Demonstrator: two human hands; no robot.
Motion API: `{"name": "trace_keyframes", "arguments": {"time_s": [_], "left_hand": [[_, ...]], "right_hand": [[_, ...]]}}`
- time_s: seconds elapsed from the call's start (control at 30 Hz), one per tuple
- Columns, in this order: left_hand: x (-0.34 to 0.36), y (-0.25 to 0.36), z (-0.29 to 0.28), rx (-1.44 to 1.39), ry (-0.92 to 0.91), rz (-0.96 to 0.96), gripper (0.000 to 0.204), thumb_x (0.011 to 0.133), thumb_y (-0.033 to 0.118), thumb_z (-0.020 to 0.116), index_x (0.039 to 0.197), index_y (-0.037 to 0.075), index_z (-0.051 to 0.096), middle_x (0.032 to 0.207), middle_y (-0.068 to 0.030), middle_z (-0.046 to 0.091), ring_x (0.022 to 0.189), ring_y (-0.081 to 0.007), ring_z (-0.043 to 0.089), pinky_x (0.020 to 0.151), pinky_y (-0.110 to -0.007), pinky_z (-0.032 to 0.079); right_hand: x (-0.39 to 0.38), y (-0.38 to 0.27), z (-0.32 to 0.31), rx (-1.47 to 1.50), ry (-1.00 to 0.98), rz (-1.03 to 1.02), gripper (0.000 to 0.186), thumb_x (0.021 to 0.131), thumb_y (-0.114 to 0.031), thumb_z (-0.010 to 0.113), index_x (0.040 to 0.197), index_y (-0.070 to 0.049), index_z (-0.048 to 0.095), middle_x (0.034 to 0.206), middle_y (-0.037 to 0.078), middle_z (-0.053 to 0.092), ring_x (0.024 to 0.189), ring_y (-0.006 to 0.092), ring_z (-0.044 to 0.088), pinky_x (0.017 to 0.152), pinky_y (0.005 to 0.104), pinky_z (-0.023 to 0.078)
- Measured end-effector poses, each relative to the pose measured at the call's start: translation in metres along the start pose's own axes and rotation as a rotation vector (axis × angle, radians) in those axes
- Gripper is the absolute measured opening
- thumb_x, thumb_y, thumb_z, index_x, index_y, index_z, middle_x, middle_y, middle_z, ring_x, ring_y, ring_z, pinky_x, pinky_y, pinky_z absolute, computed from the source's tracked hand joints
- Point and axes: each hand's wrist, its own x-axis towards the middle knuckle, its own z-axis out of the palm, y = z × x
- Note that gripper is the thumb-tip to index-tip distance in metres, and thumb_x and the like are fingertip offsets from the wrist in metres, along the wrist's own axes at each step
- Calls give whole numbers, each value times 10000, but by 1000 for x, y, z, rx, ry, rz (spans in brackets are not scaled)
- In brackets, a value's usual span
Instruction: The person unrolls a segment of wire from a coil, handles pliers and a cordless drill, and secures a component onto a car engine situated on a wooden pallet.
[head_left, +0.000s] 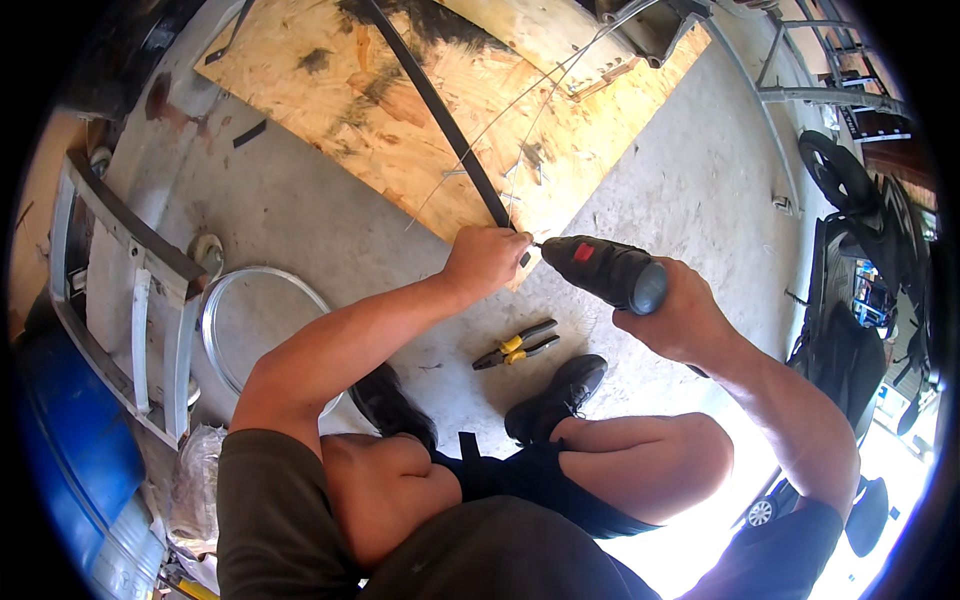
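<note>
My left hand (485,262) is closed round the near end of a long black metal bar (430,97), close to the corner of a plywood board (400,150). In my right hand (685,315) is a black power drill (600,272) with a red patch on its side. Its bit points left and meets the fingertips of my left hand at the bar's end; whether it touches the bar I cannot tell. Thin wires (500,118) cross over the board beside the bar. Several small metal pieces (540,172) lie on the wood.
Pliers with yellow and black handles (515,345) lie on the concrete floor by my shoes. A metal frame (130,290) and a coil of wire (207,335) stand at the left, with a blue barrel (70,440) nearer me. At the right are metal tubing (830,97) and black seats (850,340).
</note>
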Motion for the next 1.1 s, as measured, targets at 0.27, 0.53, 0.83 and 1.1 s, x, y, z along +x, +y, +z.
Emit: {"name": "trace_keyframes", "arguments": {"time_s": [0.27, 0.53, 0.83, 1.1], "left_hand": [[0, -2, -1, 81, -64, 2, 138, 869, 144, 678, 982, 94, 740, 755, -60, 695, 662, -258, 678, 565, -399, 514], [0, -1, -1, 72, -71, -16, 145, 865, 134, 677, 989, 93, 740, 770, -62, 703, 673, -254, 681, 569, -397, 516], [0, -2, 1, 24, 10, 15, 164, 797, 109, 660, 949, 99, 721, 723, -58, 675, 667, -257, 684, 552, -409, 509], [1, 1, -3, 70, -95, -40, 161, 852, 118, 686, 1004, 94, 732, 843, -65, 736, 728, -249, 705, 608, -377, 544]], "right_hand": [[4, -2, 1, -24, -3, 17, 321, 726, -172, 743, 1020, -49, 705, 838, 164, 730, 852, 335, 720, 800, 428, 564], [11, 7, -1, 20, -21, -1, 318, 721, -174, 749, 999, -26, 699, 834, 176, 727, 849, 338, 721, 792, 428, 565], [10, 2, -3, -3, 23, 1, 295, 720, -161, 736, 989, -43, 705, 860, 176, 729, 869, 352, 716, 810, 434, 563], [11, -6, -8, -64, 8, 11, 310, 728, -161, 731, 1020, -60, 709, 866, 169, 733, 878, 352, 717, 820, 440, 562]]}}
